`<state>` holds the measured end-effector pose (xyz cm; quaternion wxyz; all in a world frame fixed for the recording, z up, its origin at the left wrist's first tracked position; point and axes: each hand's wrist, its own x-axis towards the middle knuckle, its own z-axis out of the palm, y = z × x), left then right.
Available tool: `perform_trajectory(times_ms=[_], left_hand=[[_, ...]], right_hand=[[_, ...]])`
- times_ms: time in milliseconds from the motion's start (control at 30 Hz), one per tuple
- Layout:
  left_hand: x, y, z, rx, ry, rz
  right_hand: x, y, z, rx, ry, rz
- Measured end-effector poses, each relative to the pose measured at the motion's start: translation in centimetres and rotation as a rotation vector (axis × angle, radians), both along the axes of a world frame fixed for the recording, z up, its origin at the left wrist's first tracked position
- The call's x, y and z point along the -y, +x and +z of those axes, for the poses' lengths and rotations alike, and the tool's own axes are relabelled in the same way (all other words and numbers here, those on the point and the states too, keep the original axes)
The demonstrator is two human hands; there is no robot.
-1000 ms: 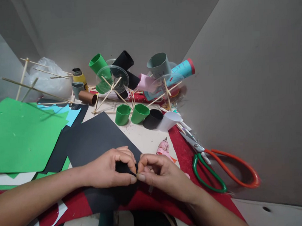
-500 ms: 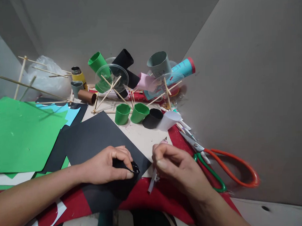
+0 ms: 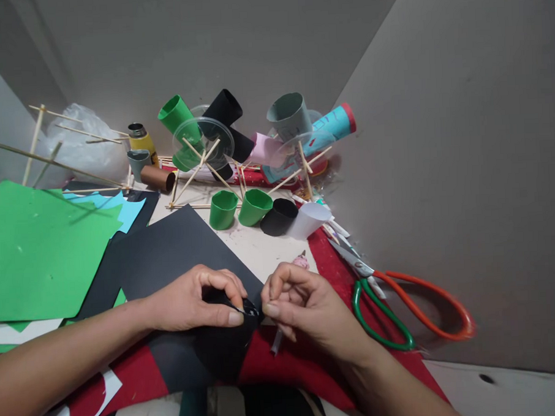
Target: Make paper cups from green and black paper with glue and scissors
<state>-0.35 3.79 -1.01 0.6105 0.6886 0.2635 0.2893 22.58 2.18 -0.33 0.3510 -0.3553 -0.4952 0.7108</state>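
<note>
My left hand (image 3: 205,300) is closed, with thumb and fingers pinching the edge of a curved piece of black paper (image 3: 226,348). Something shiny shows along that edge, beside the fingertips. Close on its right is my right hand (image 3: 304,302), thumb and forefinger pressed together; whatever they may hold is too small to see. Beneath both hands lies a flat black sheet (image 3: 178,249). A slim item with a pink top (image 3: 300,260) lies partly hidden behind my right hand, and a pale narrow tip (image 3: 276,342) shows below that hand.
Scissors (image 3: 365,268) with orange and green handles lie at right against the wall. Green cups (image 3: 223,210), a black tube (image 3: 279,217) and a white one (image 3: 310,220) stand before stick frames with plastic discs (image 3: 203,144). Green sheets (image 3: 45,255) are stacked left.
My right hand has moved left, up close to the left fingertips and the black paper. The left hand keeps its pinch in nearly the same place. The view has shifted slightly.
</note>
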Motion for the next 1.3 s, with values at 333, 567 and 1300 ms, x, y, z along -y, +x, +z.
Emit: perform_trajectory(times_ms=[333, 567, 1300], left_hand=[[0.0, 0.1, 0.0, 0.001, -0.008, -0.051], [0.1, 0.4, 0.3, -0.047, 0.053, -0.067], [0.0, 0.1, 0.3, 0.018, 0.081, 0.016]], right_hand=[[-0.2, -0.4, 0.1, 0.111, 0.086, 0.111], [-0.1, -0.7, -0.1, 0.086, -0.069, 0.245], [-0.2, 0.5, 0.2, -0.189, 0.139, -0.079]])
